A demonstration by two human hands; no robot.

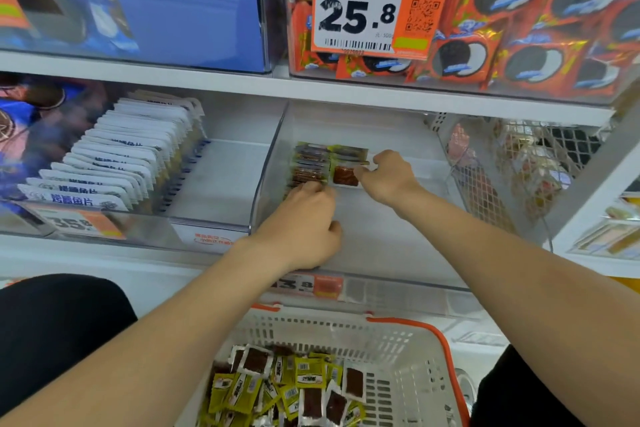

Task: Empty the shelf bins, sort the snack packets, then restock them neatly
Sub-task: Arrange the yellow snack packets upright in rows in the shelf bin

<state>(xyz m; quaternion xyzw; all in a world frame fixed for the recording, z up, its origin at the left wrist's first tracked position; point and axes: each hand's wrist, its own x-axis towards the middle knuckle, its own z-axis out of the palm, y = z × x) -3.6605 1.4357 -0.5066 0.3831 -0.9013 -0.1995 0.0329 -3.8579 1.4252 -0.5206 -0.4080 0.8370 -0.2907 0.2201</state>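
packets (311, 166) stood in two rows at the bin (381, 239) back. right hand (391, 177) pinched one; left hand (301, 225) touched its row, grip unclear. squaring both rows flush seemed wise.

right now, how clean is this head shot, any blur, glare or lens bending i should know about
Head view: even store light, no hard shadows; the orange-and-white price tag reads sharp, the blue cardboard box at top left is smeared; the white shelf edge bows from the wide lens; the clear plastic bin wall shows pale glare; the small brown-and-green packets are soft.
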